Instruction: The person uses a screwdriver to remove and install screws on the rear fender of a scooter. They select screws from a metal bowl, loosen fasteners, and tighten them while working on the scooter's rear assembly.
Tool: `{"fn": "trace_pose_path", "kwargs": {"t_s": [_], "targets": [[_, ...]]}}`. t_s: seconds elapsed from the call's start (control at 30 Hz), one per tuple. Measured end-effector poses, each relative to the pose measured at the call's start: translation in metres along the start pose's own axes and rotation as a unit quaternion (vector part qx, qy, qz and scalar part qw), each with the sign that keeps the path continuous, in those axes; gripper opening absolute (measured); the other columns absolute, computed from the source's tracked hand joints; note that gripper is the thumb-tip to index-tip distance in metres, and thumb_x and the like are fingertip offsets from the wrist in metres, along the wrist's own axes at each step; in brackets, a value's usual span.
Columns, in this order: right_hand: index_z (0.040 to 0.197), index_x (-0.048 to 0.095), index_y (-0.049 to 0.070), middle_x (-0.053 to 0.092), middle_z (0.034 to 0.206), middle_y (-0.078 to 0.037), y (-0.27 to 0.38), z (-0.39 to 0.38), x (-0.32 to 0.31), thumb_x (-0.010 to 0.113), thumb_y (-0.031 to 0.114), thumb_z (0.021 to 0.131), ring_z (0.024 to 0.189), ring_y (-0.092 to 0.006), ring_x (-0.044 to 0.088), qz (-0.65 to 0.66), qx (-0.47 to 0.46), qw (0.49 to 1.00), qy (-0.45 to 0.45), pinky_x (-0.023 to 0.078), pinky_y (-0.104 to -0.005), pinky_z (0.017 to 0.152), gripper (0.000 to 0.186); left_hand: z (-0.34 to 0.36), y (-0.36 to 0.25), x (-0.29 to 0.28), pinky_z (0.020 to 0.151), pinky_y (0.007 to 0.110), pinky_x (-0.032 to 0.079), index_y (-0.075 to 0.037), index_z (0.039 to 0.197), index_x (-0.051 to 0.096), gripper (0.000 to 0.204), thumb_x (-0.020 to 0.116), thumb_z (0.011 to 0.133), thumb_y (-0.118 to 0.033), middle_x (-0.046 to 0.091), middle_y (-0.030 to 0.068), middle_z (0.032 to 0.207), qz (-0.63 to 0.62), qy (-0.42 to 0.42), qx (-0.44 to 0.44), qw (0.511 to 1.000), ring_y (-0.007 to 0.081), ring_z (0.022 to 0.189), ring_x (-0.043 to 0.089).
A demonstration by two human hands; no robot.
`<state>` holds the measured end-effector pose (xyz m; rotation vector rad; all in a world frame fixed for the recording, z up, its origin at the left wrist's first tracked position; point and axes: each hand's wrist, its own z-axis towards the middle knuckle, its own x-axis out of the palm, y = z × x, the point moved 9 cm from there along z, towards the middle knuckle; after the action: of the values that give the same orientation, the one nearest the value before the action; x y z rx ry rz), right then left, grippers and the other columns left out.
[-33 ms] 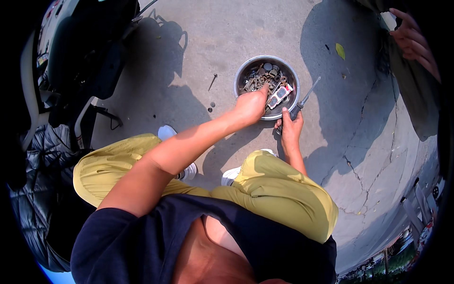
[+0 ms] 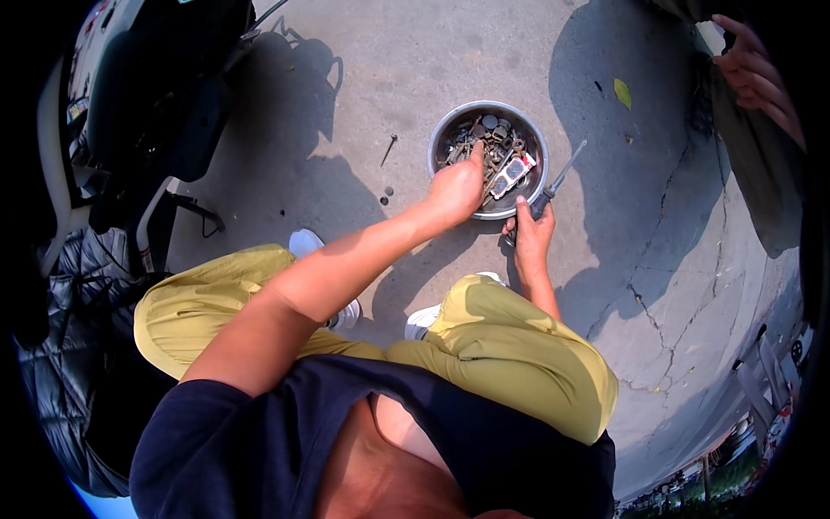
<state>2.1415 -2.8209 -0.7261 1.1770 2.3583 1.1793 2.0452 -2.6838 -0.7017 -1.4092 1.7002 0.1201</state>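
1 screwdriver (image 2: 542, 203) in right hand (image 2: 533, 235)

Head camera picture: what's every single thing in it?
Bowl: one, silver, on grey ground
Metal bits: many, greyish, in bowl
Packet: one, red and white, in bowl
Screwdriver: one, dark, beside bowl
Thin rod: one, dark, left of bowl
Round bits: two, dark, near rod
Leaf: one, yellowish, upper right
Machine: one, black, upper left
Quilted cloth: one, dark, far left
Clutter: uncountable, mixed, lower right
Other person's hand: one, bare, upper right
Shoes: two, white, below bowl
Trousers: one pair, yellow, below
Shirt: one, navy, bottom
Left hand: one, bare, over bowl
Right hand: one, bare, holding screwdriver
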Motion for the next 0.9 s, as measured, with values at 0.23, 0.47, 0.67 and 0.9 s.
{"fn": "trace_pose_path", "kwargs": {"t_s": [0.23, 0.47, 0.67, 0.9], "targets": [[0.093, 0.049, 0.003, 0.052, 0.066, -0.002, 0.000, -0.002, 0.004, 0.056, 0.009, 0.092, 0.047, -0.0091, 0.049, 0.002, 0.015, 1.000, 0.001, 0.045, -0.0253, 0.042, 0.009, 0.008, -0.006, 0.020, 0.070, 0.046, 0.051, 0.012, 0.140, 0.019, 0.074, 0.052, 0.077, -0.007, 0.066, 0.0252, 0.086, -0.009, 0.061, -0.068, 0.996, 0.0388, 0.081, 0.066], [0.093, 0.049, 0.003, 0.052, 0.066, -0.002, 0.002, -0.003, 0.003, 0.055, 0.009, 0.092, 0.047, -0.0092, 0.049, 0.017, 0.000, 1.000, 0.000, 0.044, -0.0251, 0.042, 0.009, 0.002, -0.011, 0.007, 0.074, 0.049, 0.050, 0.010, 0.131, 0.035, 0.055, 0.049, 0.082, -0.010, 0.065, 0.0273, 0.089, -0.045, 0.036, 0.004, 0.998, 0.0404, 0.086, 0.064], [0.105, 0.048, 0.000, 0.056, 0.077, -0.006, -0.010, 0.002, 0.003, 0.055, 0.007, 0.091, 0.047, -0.0111, 0.051, 0.022, 0.026, 0.999, 0.006, 0.044, -0.0258, 0.042, 0.017, 0.019, -0.002, 0.020, 0.079, 0.047, 0.050, 0.014, 0.138, 0.018, 0.073, 0.053, 0.082, -0.018, 0.063, 0.0323, 0.091, -0.134, 0.015, -0.110, 0.985, 0.0416, 0.089, 0.064], [0.105, 0.049, 0.000, 0.058, 0.077, -0.006, -0.011, 0.001, 0.000, 0.056, 0.008, 0.091, 0.047, -0.0114, 0.051, 0.025, 0.021, 0.999, -0.003, 0.043, -0.0252, 0.041, 0.018, -0.007, -0.032, 0.029, 0.080, 0.047, 0.049, 0.008, 0.139, 0.025, 0.069, 0.054, 0.083, -0.020, 0.065, 0.0263, 0.093, -0.082, 0.119, -0.049, 0.988, 0.0397, 0.088, 0.064]]}}
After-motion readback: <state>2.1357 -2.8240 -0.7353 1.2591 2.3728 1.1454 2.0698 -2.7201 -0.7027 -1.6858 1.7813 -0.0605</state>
